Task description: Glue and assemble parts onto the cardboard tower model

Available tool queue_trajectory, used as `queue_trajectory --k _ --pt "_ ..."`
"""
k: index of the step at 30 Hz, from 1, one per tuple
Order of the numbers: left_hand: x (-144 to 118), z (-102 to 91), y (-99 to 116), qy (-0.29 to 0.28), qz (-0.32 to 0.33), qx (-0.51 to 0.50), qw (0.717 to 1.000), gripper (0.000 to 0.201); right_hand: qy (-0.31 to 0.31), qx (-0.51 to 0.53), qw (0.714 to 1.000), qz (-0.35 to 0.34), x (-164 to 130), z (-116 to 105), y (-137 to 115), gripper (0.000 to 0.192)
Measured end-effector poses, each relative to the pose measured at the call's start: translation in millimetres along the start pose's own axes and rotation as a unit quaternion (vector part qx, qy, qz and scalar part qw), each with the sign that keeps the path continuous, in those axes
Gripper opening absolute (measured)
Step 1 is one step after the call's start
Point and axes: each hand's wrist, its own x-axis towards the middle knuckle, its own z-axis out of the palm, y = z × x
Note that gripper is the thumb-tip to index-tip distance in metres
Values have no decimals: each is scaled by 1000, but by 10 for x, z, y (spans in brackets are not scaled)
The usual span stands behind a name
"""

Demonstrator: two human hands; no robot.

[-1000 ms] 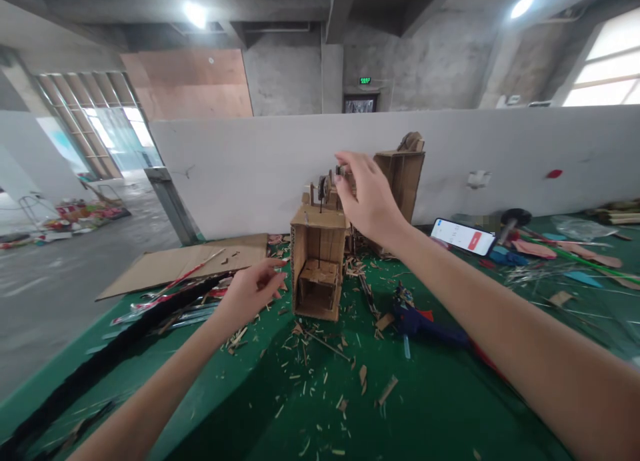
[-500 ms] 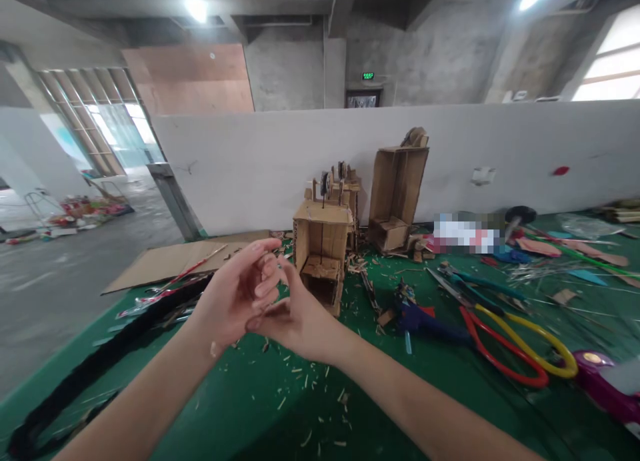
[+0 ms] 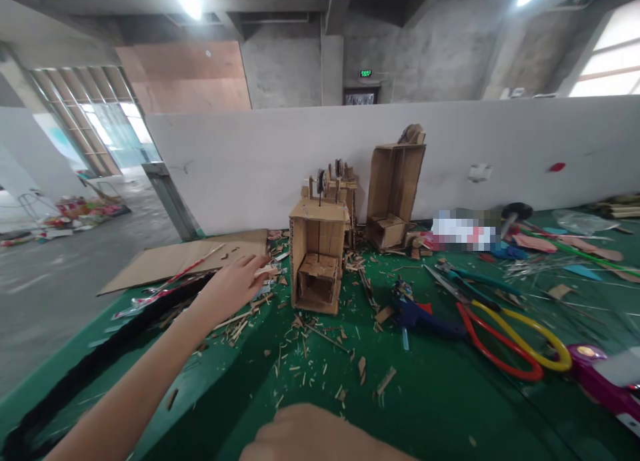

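My left hand (image 3: pixel 243 279) reaches over the left part of the green table, palm down with fingers stretched forward. Its fingertips are among small scraps beside a cardboard box model (image 3: pixel 320 221), and I see nothing held in it. The model stands upright, with an open front, an inner cardboard shelf and a small pulley wheel (image 3: pixel 321 181) on a thin rod at its top. My right hand (image 3: pixel 305 435) is low at the bottom edge, with only its back and knuckles showing. Its fingers are hidden. Wood and cardboard bits (image 3: pixel 300 367) lie between the hands and the model.
A taller cardboard box (image 3: pixel 397 191) stands behind, against the white partition (image 3: pixel 240 161). To the right are scissors with red and yellow handles (image 3: pixel 520 341), a blue-handled tool (image 3: pixel 430 319) and a purple tool (image 3: pixel 600 381). A flat cardboard sheet (image 3: pixel 165 261) and a black furry strip (image 3: pixel 85 361) lie left.
My hands, together in front of the model before, have come apart. The left has moved down to the scraps; the right has drawn back to the bottom edge. The box model is now uncovered.
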Motion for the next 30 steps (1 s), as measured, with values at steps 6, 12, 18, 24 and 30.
queue_trajectory --k 6,12,18,24,30 --pt "37 153 -42 35 -46 -68 996 29 57 2 983 174 -129 -205 144 22" --pt "120 126 451 157 -150 -397 892 31 174 468 777 385 163 -232 516 79" --pt "95 223 644 188 -191 -432 861 31 164 379 852 321 256 -234 650 28" --pt "173 271 321 168 -166 -313 920 33 27 -151 985 75 -142 -225 274 11" --pt "342 194 -135 19 -64 169 983 34 69 -190 978 44 -476 -98 81 16"
